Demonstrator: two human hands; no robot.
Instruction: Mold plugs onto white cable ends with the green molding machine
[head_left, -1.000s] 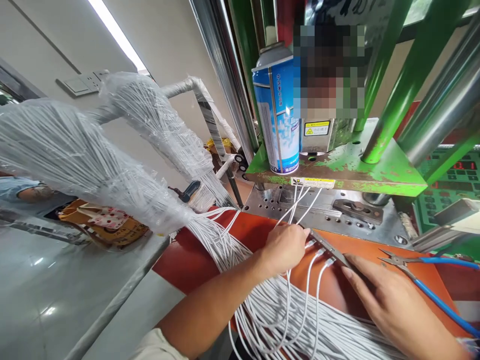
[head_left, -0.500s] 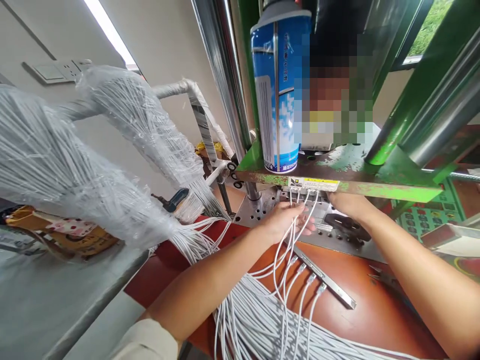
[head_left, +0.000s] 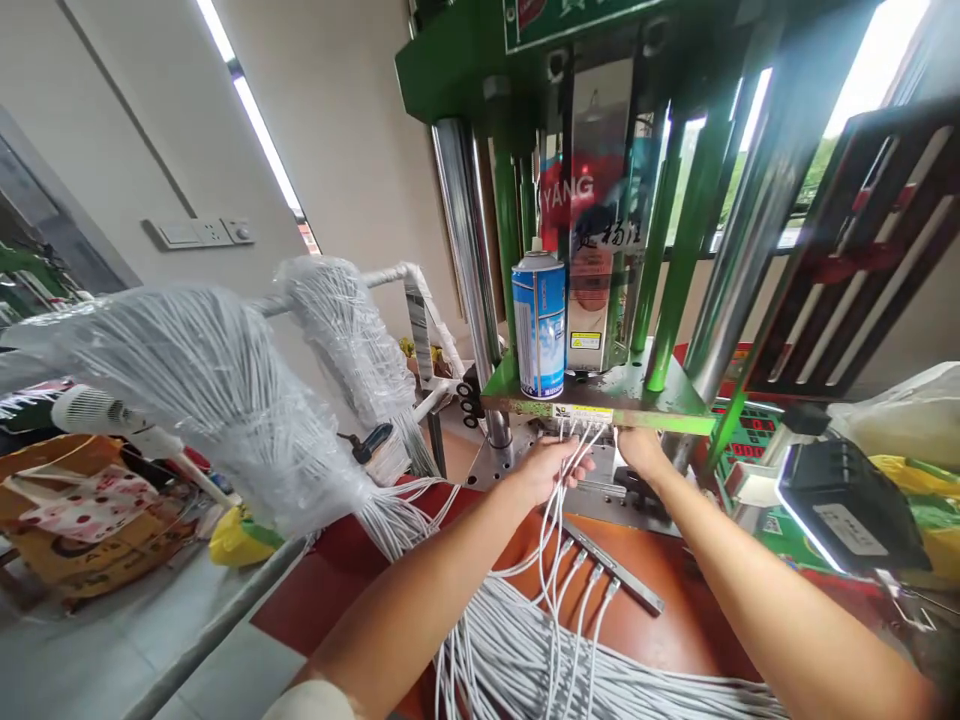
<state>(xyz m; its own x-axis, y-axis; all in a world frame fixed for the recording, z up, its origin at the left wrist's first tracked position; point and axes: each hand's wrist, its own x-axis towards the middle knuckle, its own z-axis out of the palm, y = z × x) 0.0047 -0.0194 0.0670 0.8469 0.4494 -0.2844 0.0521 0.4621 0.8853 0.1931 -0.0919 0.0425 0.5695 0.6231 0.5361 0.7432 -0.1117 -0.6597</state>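
Note:
Under the green press plate (head_left: 637, 412), my left hand (head_left: 551, 468) is closed round several white cables (head_left: 559, 520) that run up to the underside of the plate. My right hand (head_left: 637, 448) reaches in beneath the plate, to the right of the cables; its fingers are hidden. In front of my left hand a metal bar (head_left: 611, 560) with several cable connectors lies on the red-brown table (head_left: 697, 600). A big bundle of white cables (head_left: 517, 640) spreads over the table below my hands.
A blue spray can (head_left: 538, 325) stands on the press plate. Plastic-wrapped cable bundles (head_left: 225, 400) hang over a rail at the left. A black lamp-like box (head_left: 851, 500) and a control panel (head_left: 750, 430) are at the right.
The head view has tilted up and back, showing more of the press and the room. My left hand still holds the cables and my right hand remains under the plate.

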